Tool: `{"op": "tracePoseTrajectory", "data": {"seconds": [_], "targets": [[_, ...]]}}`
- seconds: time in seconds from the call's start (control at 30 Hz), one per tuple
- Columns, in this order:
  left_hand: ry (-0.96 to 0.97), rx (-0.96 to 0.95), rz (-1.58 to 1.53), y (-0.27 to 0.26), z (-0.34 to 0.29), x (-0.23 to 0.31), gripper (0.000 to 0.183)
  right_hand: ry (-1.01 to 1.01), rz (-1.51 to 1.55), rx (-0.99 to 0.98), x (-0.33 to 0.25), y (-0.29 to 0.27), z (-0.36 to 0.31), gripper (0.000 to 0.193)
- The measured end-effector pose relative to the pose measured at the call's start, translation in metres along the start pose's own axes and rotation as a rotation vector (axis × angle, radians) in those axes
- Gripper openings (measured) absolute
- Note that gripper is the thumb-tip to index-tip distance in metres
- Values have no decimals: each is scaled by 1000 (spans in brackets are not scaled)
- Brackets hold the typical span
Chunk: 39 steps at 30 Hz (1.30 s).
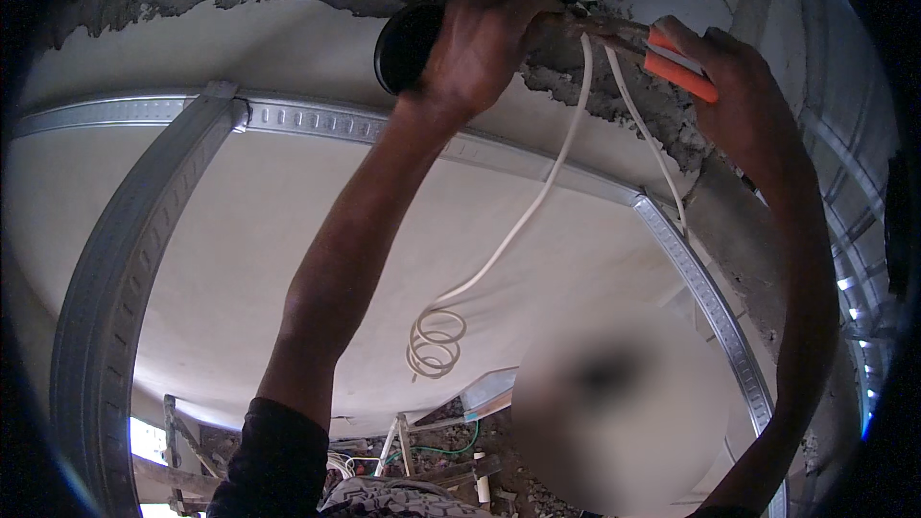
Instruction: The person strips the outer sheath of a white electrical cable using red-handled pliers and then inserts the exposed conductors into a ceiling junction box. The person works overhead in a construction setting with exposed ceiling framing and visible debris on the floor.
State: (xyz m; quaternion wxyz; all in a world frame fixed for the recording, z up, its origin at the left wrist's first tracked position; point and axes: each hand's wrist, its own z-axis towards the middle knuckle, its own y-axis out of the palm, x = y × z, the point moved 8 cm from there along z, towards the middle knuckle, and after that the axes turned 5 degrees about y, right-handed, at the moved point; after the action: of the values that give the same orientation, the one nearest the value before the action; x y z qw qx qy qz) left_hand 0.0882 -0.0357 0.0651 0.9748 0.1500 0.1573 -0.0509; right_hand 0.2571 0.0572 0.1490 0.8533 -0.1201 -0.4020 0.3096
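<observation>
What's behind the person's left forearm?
A pale surface and a metal channel show on both sides of the left forearm, the channel crossing behind it near the wrist. Whatever lies directly behind the arm is covered and cannot be seen.

Orange-handled pliers (679, 79) point left near a white cable (549, 181) ending in coils.

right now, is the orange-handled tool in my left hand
No, the right hand is the one gripping the orange-handled tool.

Metal stud (113, 288): silver, slotted, far left
Wall (576, 249): pale, behind the stud
Rubble (513, 484): below, with green cord (469, 441), white tube (482, 482)
</observation>
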Motion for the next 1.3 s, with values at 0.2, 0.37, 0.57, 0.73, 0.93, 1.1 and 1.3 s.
{"op": "tracePoseTrajectory", "data": {"seconds": [0.2, 0.37, 0.57, 0.73, 0.93, 1.1, 1.3], "targets": [[15, -16, -25, 8, 5, 3, 15, -257, -33, 79, 9, -13, 3, 60], [13, 22, -8, 2, 0, 0, 14, -66, 147, -226, -5, 3, 5, 40], [33, 51, -67, -1, -4, 0, 15, 246, 813, -855, 1, 53, -4, 32], [36, 37, -74, -2, 0, 0, 16, 275, 1040, -842, 2, 63, -8, 26], [-115, 15, -185, -2, -7, -5, 18, 244, 1015, -742, 0, 54, -13, 27], [-165, 6, -224, -4, -10, -13, 15, 248, 679, -696, -8, 44, -14, 31], [-155, 69, -252, 1, -11, -15, 15, 93, 131, -28, 5, 23, -26, 62]]}}
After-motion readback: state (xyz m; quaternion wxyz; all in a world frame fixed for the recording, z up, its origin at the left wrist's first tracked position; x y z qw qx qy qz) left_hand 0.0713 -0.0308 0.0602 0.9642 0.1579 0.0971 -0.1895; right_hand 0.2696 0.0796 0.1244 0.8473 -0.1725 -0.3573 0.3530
